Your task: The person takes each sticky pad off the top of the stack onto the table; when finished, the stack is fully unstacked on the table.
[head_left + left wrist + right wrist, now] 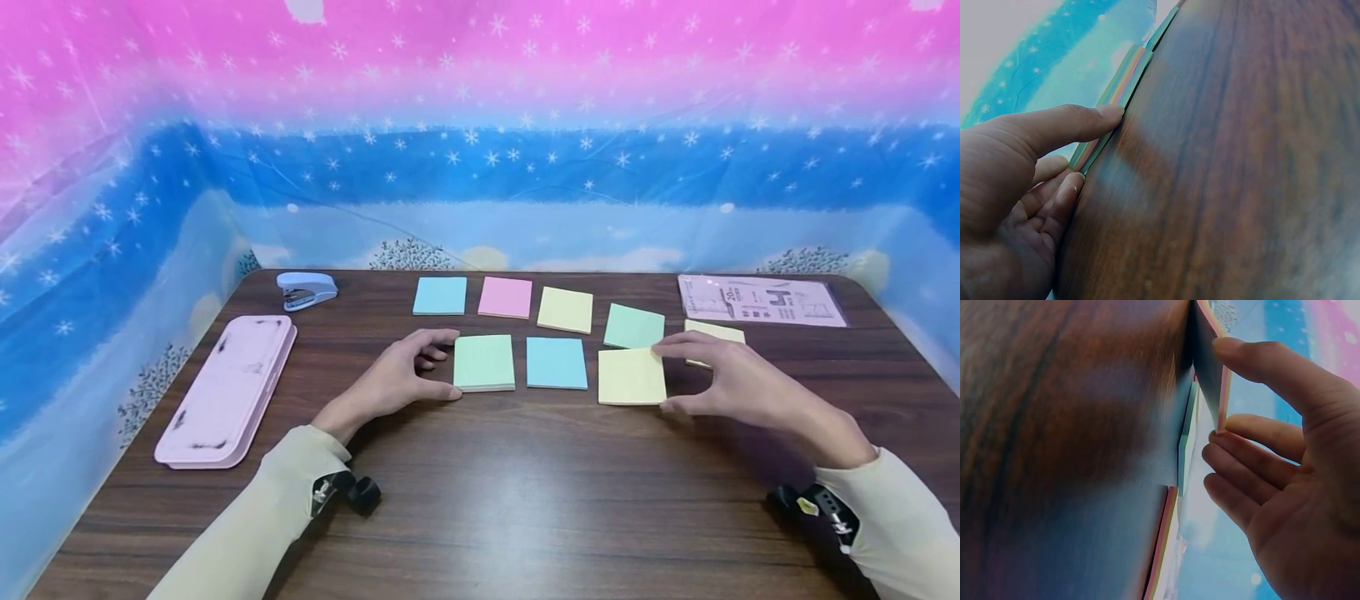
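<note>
A green-topped stack of sticky note pads (pixel 483 363) lies on the table, its layered colours showing along the edge in the left wrist view. My left hand (pixel 397 375) holds its left side, thumb (pixel 1100 122) at the near corner and forefinger at the far one. On the right, my right hand (pixel 742 387) pinches a yellow sticky note pad (pixel 632 377) by its right corners. The right wrist view shows this pad (pixel 1213 369) tilted off the table, with a pink layer in its edge. Between the two sits a blue sticky note pad (pixel 557 363).
Behind lie more sticky note pads: blue (pixel 439 296), pink (pixel 506 297), yellow (pixel 566 310), green (pixel 634 326), and another yellow (pixel 716 332) partly behind my right hand. A stapler (pixel 307 289) and pink case (pixel 228 392) are left; a printed pink packet (pixel 761 301) is back right.
</note>
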Available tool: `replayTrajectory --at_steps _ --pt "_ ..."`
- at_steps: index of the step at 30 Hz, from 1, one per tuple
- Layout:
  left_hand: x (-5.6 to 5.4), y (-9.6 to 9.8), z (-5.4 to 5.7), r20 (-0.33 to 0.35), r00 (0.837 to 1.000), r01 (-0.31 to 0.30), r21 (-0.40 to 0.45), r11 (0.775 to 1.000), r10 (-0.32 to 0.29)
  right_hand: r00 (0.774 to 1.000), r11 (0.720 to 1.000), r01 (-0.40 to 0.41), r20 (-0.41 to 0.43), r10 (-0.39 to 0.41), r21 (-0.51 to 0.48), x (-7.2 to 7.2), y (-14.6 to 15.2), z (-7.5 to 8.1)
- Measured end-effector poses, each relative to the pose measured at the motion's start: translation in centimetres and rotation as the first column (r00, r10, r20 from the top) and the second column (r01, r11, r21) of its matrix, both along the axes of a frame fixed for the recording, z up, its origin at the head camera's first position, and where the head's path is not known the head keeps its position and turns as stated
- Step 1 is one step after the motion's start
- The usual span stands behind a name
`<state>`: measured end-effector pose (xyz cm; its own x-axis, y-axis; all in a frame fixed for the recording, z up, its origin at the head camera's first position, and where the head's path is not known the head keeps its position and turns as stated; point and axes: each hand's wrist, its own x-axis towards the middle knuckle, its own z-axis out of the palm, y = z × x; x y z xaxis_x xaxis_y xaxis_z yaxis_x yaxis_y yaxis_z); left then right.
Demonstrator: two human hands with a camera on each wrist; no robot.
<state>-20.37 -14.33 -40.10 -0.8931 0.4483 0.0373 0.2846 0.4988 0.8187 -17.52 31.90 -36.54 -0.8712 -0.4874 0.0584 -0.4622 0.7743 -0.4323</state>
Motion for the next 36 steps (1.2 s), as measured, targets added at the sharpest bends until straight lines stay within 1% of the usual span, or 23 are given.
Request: replayTrajectory --at_steps 5,11,23,30,36 --pt "0.1 -0.1 -0.1 0.006 1.0 -0.004 -0.003 1.0 0.004 1.0 1.0 -0.023 -0.005 0.023 0.009 0.0 0.0 -0.3" --pt "0.4 -0.3 -0.2 0.009 1.0 -0.002 -0.012 1.0 0.002 0.999 0.999 -0.036 0.009 0.036 0.017 0.2 -0.3 -0.7" --pt "0.8 -0.9 -0.3 -0.004 1.0 -0.011 -0.025 1.0 0.011 0.998 0.998 -0.06 0.031 0.059 0.032 0.2 -1.0 -1.4" --pt "0.6 -0.6 -0.1 0.005 1.0 0.0 -0.015 1.0 0.0 0.998 0.998 -0.045 0.037 0.043 0.05 0.3 -0.8 -1.1" --pt "0.5 -0.4 -0.1 0.011 1.0 -0.004 -0.007 1.0 0.004 0.998 0.997 -0.056 0.032 0.054 0.053 0.2 -0.7 -0.9"
